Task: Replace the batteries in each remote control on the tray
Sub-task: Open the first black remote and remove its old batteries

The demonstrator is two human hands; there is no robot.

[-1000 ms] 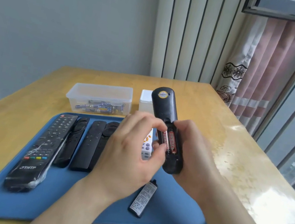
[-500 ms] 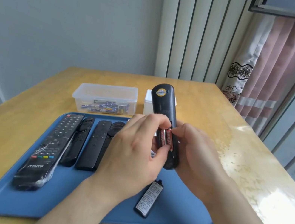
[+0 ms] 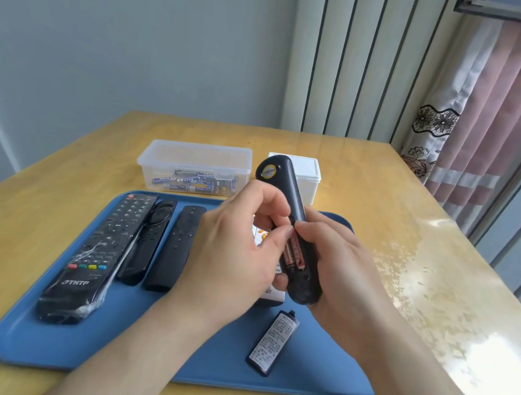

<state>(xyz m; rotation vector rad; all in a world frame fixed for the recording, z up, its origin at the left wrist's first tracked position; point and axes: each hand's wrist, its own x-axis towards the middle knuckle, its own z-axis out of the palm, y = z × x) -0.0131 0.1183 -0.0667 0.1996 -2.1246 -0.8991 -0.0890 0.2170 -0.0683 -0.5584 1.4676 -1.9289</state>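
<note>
A: Where is the black oblong plastic remote control (image 3: 287, 195)?
B: Above the blue plastic tray (image 3: 155, 353), back up, two red batteries (image 3: 294, 255) showing. The right hand (image 3: 343, 271) grips its lower end; the left hand (image 3: 236, 248) curls around it, thumb at the batteries' top.

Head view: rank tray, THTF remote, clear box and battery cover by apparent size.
1. tray
2. THTF remote and clear box: look similar, and the box sits farther, so unranked
3. battery cover
</note>
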